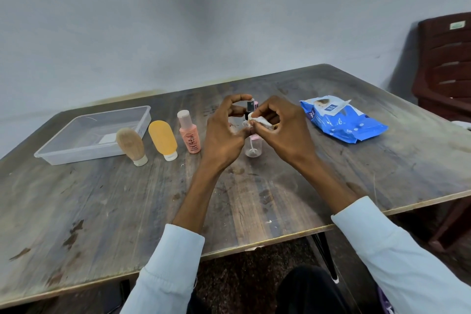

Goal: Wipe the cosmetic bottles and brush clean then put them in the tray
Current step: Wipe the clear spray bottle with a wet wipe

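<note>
Wiping bottle 1, tray's got nothing in it yet

Left hand [224, 132] grips the spray bottle [251, 120], right hand [283, 130] pinches the wipe [258, 120]; next up, probably the tray [76, 158].

Table [127, 211]: worn wood-look top, matt, scuffed, stained. Tray [63, 158]: clear smooth plastic. Tan tube [130, 144] and orange tube [162, 138]: matt, soft-looking plastic. Pink bottle [190, 136]: smooth plastic. Spray bottle [253, 148]: clear glossy plastic. Wipes pack [344, 122]: glossy blue film. Wipe [258, 120]: white soft cloth-like.
</note>
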